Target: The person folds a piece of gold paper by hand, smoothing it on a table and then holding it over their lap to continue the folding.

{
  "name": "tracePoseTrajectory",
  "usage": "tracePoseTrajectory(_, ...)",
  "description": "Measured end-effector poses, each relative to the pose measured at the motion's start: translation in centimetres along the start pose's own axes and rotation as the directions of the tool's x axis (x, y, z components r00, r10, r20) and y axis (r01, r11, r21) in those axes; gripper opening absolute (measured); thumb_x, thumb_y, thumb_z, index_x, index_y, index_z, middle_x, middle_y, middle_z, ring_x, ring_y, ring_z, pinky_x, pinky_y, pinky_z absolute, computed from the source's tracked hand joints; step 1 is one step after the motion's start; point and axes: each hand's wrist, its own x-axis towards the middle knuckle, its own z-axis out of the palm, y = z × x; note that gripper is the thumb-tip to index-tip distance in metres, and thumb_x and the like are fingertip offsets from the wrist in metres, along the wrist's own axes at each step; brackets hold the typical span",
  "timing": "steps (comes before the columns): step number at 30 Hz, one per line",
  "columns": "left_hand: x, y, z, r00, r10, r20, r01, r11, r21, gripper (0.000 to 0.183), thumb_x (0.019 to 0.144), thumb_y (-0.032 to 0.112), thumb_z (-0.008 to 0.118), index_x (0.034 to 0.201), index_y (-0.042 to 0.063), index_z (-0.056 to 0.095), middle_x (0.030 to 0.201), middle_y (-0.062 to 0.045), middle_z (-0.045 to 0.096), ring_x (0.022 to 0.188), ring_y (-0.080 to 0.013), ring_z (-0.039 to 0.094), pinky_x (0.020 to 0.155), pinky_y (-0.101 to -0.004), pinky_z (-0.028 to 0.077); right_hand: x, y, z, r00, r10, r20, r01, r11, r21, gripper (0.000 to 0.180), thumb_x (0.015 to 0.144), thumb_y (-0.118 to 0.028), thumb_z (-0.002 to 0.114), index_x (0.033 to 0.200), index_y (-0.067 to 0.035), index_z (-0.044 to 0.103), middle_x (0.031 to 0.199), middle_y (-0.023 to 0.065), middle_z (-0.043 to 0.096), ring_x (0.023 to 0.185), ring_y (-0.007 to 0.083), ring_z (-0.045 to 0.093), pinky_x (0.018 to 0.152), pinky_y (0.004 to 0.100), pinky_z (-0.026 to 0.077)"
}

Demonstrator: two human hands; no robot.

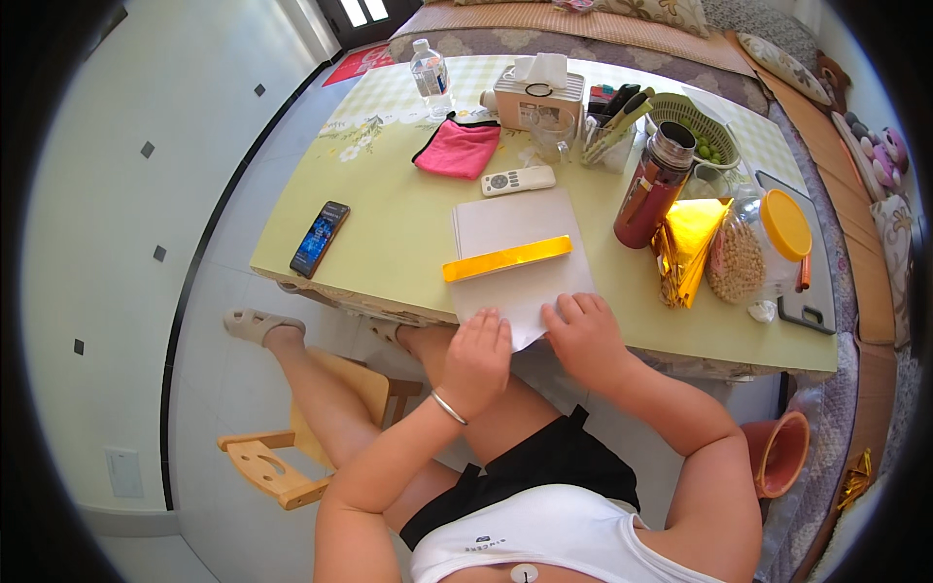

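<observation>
A white paper sheet (pixel 522 297) lies at the table's near edge, its closest part narrowing to a point between my hands. Fingers of my left hand (pixel 477 361), held close together, rest on the sheet's left near side; a silver bangle circles that wrist. My right hand (pixel 587 335) holds the right near side with curled fingers. Just beyond my fingertips a shiny gold foil strip (pixel 508 258) crosses the paper at a slant. Whether the strip is joined to the sheet cannot be told. More white paper (pixel 510 215) lies under and beyond it.
Right of the paper stand a maroon thermos (pixel 645 197), folded gold foil pieces (pixel 689 244) and a yellow-lidded jar (pixel 743 255). A remote control (pixel 519 181), pink cloth (pixel 459 148) and tissue box (pixel 536 98) lie farther back. A smartphone (pixel 320 239) is at left, a wooden chair (pixel 342 393) below.
</observation>
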Motion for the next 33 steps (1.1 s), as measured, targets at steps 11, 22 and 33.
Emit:
tracePoseTrajectory(11, 3.3, -5.5, -0.8, 0.978, -0.156, 0.136, 0.198, 0.903, -0.382, 0.014, 0.084, 0.008, 0.067, 0.097, 0.000, 0.067, 0.137, -0.032, 0.055, 0.132, -0.0472, 0.049, 0.108, -0.0474, 0.043, 5.2, 7.2, -0.1, 0.984, -0.163, 0.076, 0.108, 0.873, 0.475, 0.020, 0.086, -0.023, 0.076, 0.091, -0.004, 0.078, 0.139, 0.0223, 0.060, 0.129, 0.0406, 0.055, 0.106, 0.0434, 0.046)
tracePoseTrajectory(22, 4.0, -7.7, 0.3, 0.853, -0.515, 0.084, 0.517, 0.812, -0.270, 0.015, 0.080, 0.014, 0.075, 0.086, 0.001, 0.071, 0.111, -0.019, 0.069, 0.106, -0.0375, 0.061, 0.093, -0.0454, 0.049, 8.4, 8.0, 1.4, 0.930, 0.340, 0.142, -0.342, 0.654, 0.675, 0.023, 0.079, -0.017, 0.079, 0.081, 0.003, 0.068, 0.090, 0.0144, 0.066, 0.087, 0.0288, 0.063, 0.077, 0.0382, 0.051)
tracePoseTrajectory(33, 4.4, -3.1, 1.6, 0.985, -0.069, 0.159, 0.075, 0.997, -0.035, 0.086, 0.088, 0.058, 0.065, 0.145, -0.004, 0.047, 0.151, -0.025, 0.046, 0.145, -0.0395, 0.038, 0.119, -0.0572, 0.025, 8.4, 6.8, 4.4, 0.914, 0.311, -0.260, -0.174, 0.880, 0.441, 0.021, 0.071, -0.015, 0.080, 0.068, -0.003, 0.063, 0.081, 0.0116, 0.063, 0.083, 0.0340, 0.060, 0.075, 0.0453, 0.050)
